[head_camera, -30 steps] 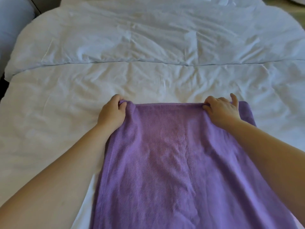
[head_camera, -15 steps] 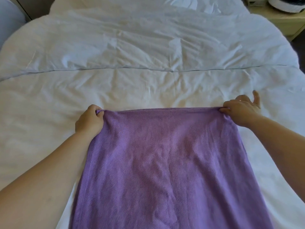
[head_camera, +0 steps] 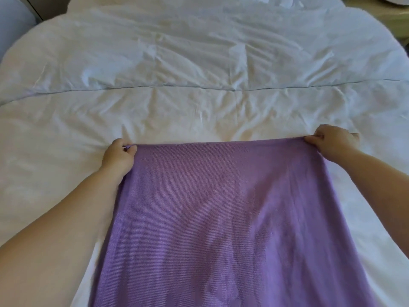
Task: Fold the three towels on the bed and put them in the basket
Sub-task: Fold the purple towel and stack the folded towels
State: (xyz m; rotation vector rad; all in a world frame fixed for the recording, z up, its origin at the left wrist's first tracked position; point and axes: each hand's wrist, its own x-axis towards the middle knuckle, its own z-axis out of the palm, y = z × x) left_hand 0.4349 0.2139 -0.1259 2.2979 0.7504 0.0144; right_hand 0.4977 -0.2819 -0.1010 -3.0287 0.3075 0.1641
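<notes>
A purple towel (head_camera: 223,218) is stretched flat over the near half of the white bed (head_camera: 199,111), running from its far edge down out of the bottom of the view. My left hand (head_camera: 118,157) grips the towel's far left corner with curled fingers. My right hand (head_camera: 332,144) pinches the far right corner. The far edge is pulled taut and straight between the two hands. No other towel and no basket is in view.
A rumpled white duvet (head_camera: 199,52) covers the far half of the bed, its folded edge crossing the whole width. A pale nightstand (head_camera: 394,16) shows at the top right corner. A grey-blue surface (head_camera: 13,25) lies at the top left.
My hands have moved apart, widening the towel's far edge from bunched to taut. The right thumb, raised before, now lies down.
</notes>
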